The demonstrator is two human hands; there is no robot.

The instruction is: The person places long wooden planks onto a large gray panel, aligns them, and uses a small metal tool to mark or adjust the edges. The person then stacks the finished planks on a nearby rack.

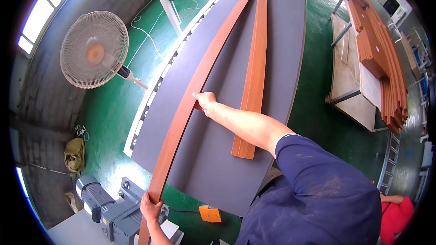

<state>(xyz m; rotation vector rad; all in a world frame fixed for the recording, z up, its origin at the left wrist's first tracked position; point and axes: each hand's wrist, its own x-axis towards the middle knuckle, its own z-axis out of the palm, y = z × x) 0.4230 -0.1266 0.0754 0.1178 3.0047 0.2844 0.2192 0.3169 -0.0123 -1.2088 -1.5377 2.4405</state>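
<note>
A long, narrow reddish-brown plank (181, 113) runs lengthwise over the grey tabletop (222, 70), and its near end juts past the table toward the machine. My left hand (152, 207) is closed around that near part, fingers wrapped over its edges. Farther along, my right hand (206, 103) grips the plank's right edge, with the thumb on top and the other fingers mostly hidden below. Beneath my right forearm lie more planks (255, 77) of the same colour, side by side on the table. The far tip of the held plank meets or lies close to them.
A round pedestal fan (94, 50) stands left of the table. Below it sits a grey motor unit (102, 202); an orange box (210, 214) is on the green floor. On the right, a rack (345, 59) bears stacked brown planks (381, 63). A person in red (396, 218) is at lower right.
</note>
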